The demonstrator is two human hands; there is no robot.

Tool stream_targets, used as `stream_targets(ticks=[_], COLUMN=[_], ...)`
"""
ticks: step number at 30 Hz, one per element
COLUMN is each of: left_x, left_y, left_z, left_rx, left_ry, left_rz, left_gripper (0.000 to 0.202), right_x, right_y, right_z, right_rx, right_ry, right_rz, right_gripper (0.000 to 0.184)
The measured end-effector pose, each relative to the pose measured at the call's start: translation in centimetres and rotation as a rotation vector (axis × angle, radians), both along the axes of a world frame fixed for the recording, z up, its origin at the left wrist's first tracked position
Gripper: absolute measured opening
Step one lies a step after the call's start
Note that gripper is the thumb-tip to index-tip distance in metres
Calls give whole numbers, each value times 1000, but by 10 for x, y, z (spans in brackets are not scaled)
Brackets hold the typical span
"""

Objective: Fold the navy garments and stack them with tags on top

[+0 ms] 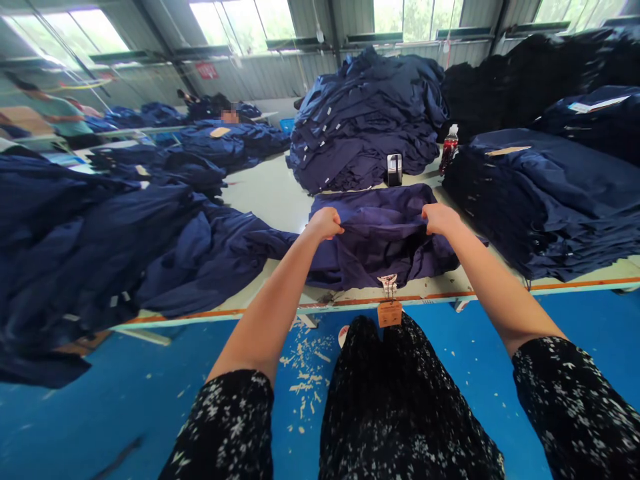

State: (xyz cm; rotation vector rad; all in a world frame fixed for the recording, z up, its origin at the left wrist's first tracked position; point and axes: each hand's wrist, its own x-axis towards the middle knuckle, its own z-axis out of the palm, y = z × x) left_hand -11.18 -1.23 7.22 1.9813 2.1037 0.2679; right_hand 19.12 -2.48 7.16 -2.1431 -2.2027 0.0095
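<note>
**Garment [383, 243] pinched by left hand [325, 223] and right hand [439, 219] at table [270, 200]**

Head view: The navy garment is laid on the table at 12 o'clock, close to the near edge. Its far edge is raised in folds between the hands, which are well apart. At its left side, the garment touches a loose heap [100, 247] extending toward 9 o'clock; the boundary between them cannot be told.

The left hand is placed at 11 o'clock and the right hand at 1 o'clock. In each, the fingers are curled and pressed together, pinching the cloth; the fingertips are partly hidden by it.

A kraft tag [389, 313] is hung over the table edge at 12 o'clock. Floral sleeves [225, 427] are seen on both arms. Beyond the garment, a tall pile [365, 127] is stacked at 12 o'clock, with a black device [394, 169] standing at its foot. A bottle [449, 150] is stood at 1 o'clock, and a large stack [545, 200] is placed at 2 o'clock. Pale scraps [305, 360] are scattered on the blue floor [125, 413] toward 6 o'clock. A co-worker [50, 110] is seen in the distance at 10 o'clock.
</note>
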Motion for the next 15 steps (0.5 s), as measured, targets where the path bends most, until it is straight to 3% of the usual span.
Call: stream_targets(ticks=[5, 9, 12, 15], left_x=[-9, -24, -42, -60], left_y=[-8, -19, -24, -21], left_z=[-12, -29, -34, -33], left_rx=[232, 322, 196, -39], left_ry=[139, 130, -6, -319], left_rz=[-79, -302, -475, -546], left_gripper=[22, 19, 19, 35], right_x=[1, 14, 37, 60], right_y=[-10, -21, -22, -13], right_z=[-1, -18, -30, -34], right_rx=[216, 241, 192, 35], right_ry=[-66, -134, -102, 175], right_rz=[-68, 139, 360, 505], right_gripper=[37, 35, 28, 27])
